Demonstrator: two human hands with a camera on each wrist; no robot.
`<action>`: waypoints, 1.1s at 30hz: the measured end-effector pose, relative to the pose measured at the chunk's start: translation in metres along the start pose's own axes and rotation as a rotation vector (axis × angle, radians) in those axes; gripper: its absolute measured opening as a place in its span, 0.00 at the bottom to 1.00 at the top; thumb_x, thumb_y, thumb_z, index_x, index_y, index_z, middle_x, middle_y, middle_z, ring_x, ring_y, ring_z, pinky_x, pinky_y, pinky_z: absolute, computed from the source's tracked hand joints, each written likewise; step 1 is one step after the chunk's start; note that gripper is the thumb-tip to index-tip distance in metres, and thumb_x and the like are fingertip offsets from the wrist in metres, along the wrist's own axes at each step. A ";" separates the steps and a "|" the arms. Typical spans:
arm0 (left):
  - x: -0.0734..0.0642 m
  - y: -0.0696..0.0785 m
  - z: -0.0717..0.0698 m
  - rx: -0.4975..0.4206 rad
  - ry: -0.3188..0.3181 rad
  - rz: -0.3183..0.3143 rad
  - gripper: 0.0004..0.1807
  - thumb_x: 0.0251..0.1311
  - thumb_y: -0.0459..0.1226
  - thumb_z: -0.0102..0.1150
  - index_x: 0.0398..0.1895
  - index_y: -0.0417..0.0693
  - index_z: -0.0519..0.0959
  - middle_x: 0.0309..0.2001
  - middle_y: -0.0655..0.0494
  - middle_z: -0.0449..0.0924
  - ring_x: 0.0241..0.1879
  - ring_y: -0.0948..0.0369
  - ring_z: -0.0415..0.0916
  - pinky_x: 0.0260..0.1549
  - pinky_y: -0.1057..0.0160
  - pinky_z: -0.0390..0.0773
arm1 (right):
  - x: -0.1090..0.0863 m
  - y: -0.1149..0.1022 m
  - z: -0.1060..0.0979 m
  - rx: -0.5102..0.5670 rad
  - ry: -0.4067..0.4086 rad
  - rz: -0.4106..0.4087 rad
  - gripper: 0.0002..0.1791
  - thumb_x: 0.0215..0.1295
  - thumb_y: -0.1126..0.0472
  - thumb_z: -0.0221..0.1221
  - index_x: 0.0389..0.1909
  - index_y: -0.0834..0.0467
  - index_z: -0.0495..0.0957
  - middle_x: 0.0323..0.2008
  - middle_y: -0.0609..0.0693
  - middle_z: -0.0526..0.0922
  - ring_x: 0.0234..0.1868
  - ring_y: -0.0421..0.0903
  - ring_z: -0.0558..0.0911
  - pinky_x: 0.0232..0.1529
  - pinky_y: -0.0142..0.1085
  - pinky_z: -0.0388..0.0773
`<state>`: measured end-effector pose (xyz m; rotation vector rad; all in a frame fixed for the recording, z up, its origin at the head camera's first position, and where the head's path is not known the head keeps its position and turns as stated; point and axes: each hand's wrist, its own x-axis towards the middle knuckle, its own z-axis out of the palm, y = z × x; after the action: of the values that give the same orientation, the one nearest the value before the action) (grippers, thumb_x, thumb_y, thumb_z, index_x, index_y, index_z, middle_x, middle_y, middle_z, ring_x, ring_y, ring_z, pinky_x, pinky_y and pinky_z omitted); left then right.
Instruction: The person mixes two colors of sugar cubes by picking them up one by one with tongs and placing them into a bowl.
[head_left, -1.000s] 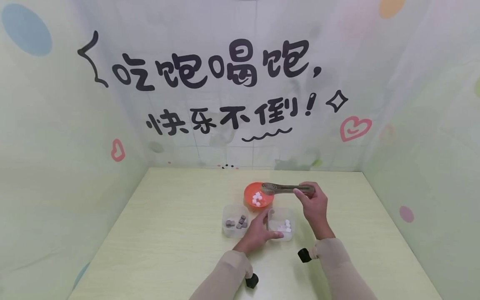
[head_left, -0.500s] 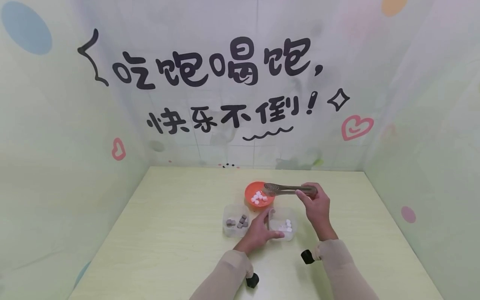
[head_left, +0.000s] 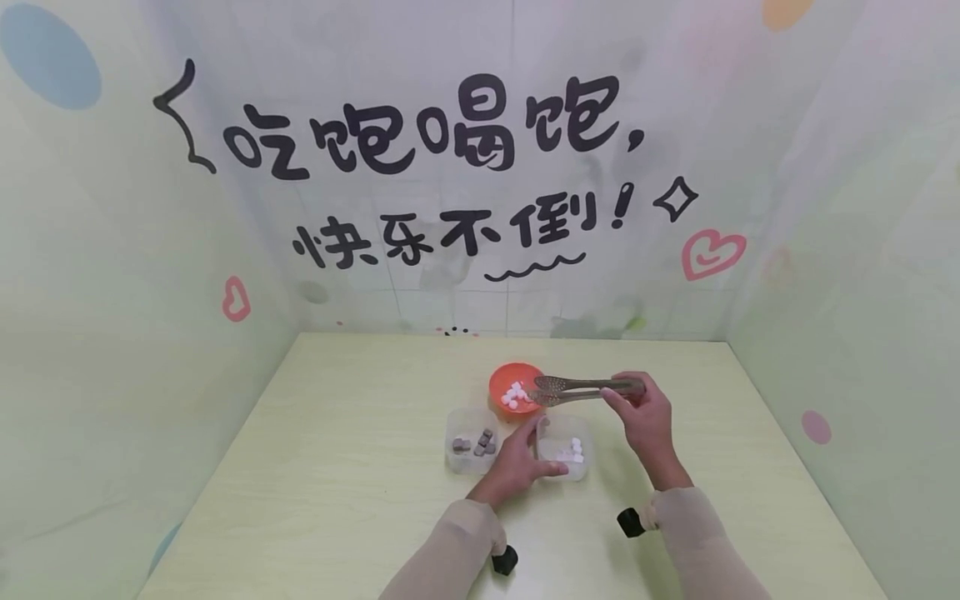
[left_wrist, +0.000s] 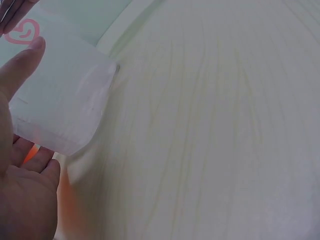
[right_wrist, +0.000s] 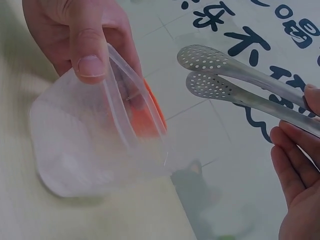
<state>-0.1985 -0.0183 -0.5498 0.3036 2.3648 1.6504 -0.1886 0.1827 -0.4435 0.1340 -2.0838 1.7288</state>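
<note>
My left hand (head_left: 513, 465) grips a clear plastic container (head_left: 581, 472), thumb along its front side and fingers at the far side. Several white cubes (head_left: 576, 451) lie inside. My right hand (head_left: 647, 421) holds metal tongs (right_wrist: 207, 58) by the handle end. Their perforated tips stand slightly apart over the right rim of an orange bowl (head_left: 517, 370), with nothing seen between them. In that bowl sits a small heap of white cubes (head_left: 513, 394). The left wrist view shows the container's plain wall (left_wrist: 65, 100) between thumb and fingers.
A second clear container (head_left: 460, 468) with several grey-brown cubes (head_left: 484, 444) stands left of my left hand. All of it rests on a pale wooden table (head_left: 322, 467). Behind the table hangs a printed backdrop (head_left: 420, 308).
More white cubes show in the bowl than a second ago. The tongs have shifted right towards the bowl's rim, and their tips have spread. My left hand has stayed in place.
</note>
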 end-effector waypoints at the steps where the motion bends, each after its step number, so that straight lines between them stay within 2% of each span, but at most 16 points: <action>1: 0.000 0.000 0.000 0.002 0.001 0.004 0.55 0.43 0.46 0.78 0.75 0.58 0.57 0.71 0.56 0.61 0.70 0.53 0.59 0.66 0.52 0.62 | 0.000 0.001 -0.002 0.005 -0.008 0.005 0.14 0.57 0.76 0.65 0.42 0.75 0.75 0.29 0.45 0.81 0.30 0.34 0.79 0.34 0.23 0.78; 7: 0.002 -0.001 0.001 -0.002 0.003 0.023 0.55 0.43 0.47 0.78 0.75 0.56 0.57 0.72 0.54 0.61 0.70 0.52 0.57 0.67 0.52 0.60 | -0.002 0.018 -0.013 0.040 -0.051 0.006 0.14 0.56 0.77 0.64 0.43 0.75 0.74 0.28 0.42 0.81 0.31 0.33 0.80 0.37 0.23 0.79; 10: 0.002 -0.001 0.001 0.004 0.003 0.003 0.57 0.43 0.47 0.78 0.76 0.53 0.54 0.72 0.52 0.59 0.71 0.52 0.56 0.67 0.53 0.60 | -0.005 0.019 -0.019 0.034 -0.068 0.004 0.14 0.57 0.77 0.64 0.44 0.75 0.74 0.29 0.42 0.81 0.31 0.32 0.79 0.37 0.22 0.78; 13: 0.002 0.000 0.001 0.005 0.001 -0.008 0.59 0.42 0.47 0.78 0.77 0.54 0.53 0.73 0.52 0.57 0.71 0.51 0.56 0.66 0.53 0.61 | -0.010 0.012 -0.024 0.019 -0.090 -0.011 0.14 0.57 0.77 0.63 0.43 0.77 0.73 0.29 0.47 0.82 0.31 0.32 0.79 0.37 0.22 0.78; 17: 0.002 0.000 0.002 -0.011 -0.003 -0.004 0.58 0.42 0.46 0.78 0.77 0.58 0.53 0.73 0.57 0.58 0.71 0.54 0.55 0.67 0.55 0.60 | -0.010 0.025 -0.030 -0.005 -0.126 0.007 0.14 0.57 0.76 0.64 0.44 0.74 0.74 0.29 0.49 0.82 0.31 0.33 0.79 0.36 0.23 0.78; 22: 0.002 -0.001 0.001 -0.013 -0.001 0.010 0.57 0.43 0.44 0.78 0.76 0.55 0.55 0.72 0.60 0.61 0.71 0.55 0.55 0.68 0.53 0.58 | -0.007 0.040 -0.037 -0.069 -0.203 0.027 0.14 0.59 0.71 0.65 0.44 0.70 0.76 0.30 0.47 0.82 0.30 0.35 0.81 0.33 0.26 0.79; 27: 0.002 -0.003 0.001 -0.008 -0.001 0.009 0.56 0.43 0.45 0.78 0.76 0.55 0.56 0.71 0.58 0.62 0.71 0.55 0.56 0.67 0.51 0.59 | -0.006 0.045 -0.038 -0.083 -0.268 0.031 0.14 0.59 0.69 0.66 0.44 0.69 0.75 0.31 0.51 0.82 0.30 0.37 0.80 0.32 0.29 0.79; 33: 0.002 -0.003 0.001 -0.031 -0.006 0.027 0.56 0.43 0.46 0.78 0.76 0.54 0.56 0.70 0.57 0.64 0.71 0.54 0.56 0.67 0.50 0.59 | -0.007 0.048 -0.033 -0.068 -0.282 0.055 0.18 0.59 0.73 0.64 0.48 0.71 0.71 0.34 0.59 0.81 0.31 0.36 0.79 0.33 0.28 0.79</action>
<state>-0.2003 -0.0183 -0.5531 0.3359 2.3376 1.6943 -0.1900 0.2232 -0.4861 0.3202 -2.3638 1.7532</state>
